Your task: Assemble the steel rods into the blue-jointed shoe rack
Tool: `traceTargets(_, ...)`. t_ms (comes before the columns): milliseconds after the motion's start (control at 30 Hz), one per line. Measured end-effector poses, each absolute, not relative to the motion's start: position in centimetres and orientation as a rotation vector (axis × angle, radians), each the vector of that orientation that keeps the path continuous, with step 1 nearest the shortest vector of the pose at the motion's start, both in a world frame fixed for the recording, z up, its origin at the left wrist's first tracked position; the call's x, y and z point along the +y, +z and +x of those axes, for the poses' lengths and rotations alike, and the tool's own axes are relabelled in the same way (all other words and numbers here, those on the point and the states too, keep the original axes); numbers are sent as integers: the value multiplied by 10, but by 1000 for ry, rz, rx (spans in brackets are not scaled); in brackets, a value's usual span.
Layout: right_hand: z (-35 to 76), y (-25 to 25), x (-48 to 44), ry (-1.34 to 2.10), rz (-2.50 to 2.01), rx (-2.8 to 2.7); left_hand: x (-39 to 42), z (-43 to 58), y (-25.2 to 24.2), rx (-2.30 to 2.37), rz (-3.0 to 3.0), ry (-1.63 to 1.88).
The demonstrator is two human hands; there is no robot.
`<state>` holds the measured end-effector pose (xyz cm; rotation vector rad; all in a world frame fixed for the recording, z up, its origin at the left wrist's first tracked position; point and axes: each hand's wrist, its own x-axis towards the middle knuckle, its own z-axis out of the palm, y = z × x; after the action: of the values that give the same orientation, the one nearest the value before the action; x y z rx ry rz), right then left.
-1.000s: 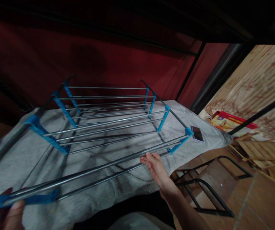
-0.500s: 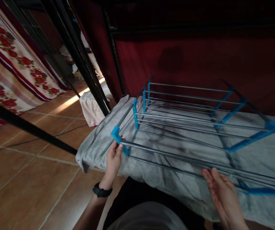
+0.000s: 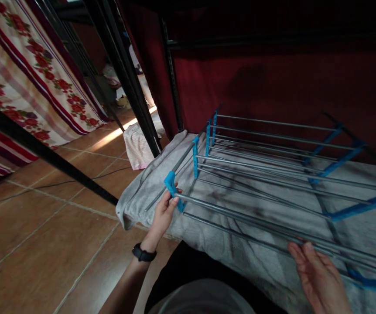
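A rack (image 3: pixel 266 168) of grey metal tubes joined by blue plastic brackets lies across a grey blanket. My left hand (image 3: pixel 165 211) is closed round the near tube's left end, thumb on top, right against the blue corner bracket (image 3: pixel 169 179). Farther right along the same near side, my right hand (image 3: pixel 319 270) pinches a metal tube (image 3: pixel 240 215) between thumb and fingers; some of its fingertips are hidden behind the tube. More blue brackets (image 3: pixel 367 205) show at the right, where the rack runs out of view.
The grey blanket (image 3: pixel 135 196) covers a low bed with black metal posts (image 3: pixel 129 78) at its left. A dark red cloth (image 3: pixel 273 87) hangs behind. Left are a tiled floor (image 3: pixel 44 235) with a cable, a floral curtain (image 3: pixel 53 83) and a striped cloth (image 3: pixel 138 146).
The view has turned slightly left, so the rack and both hands appear farther right. Both hands keep their hold at the same places on the rack.
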<state>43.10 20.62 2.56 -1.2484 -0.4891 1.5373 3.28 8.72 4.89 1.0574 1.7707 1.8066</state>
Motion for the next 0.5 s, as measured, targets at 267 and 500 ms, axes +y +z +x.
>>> traceTargets(267,422,32,198,1497,-1254,-533,87,33,48,1747,1119,1812)
traceTargets(500,418,28,200,1453,-1192,-552,93,36,42,1590,950,1911)
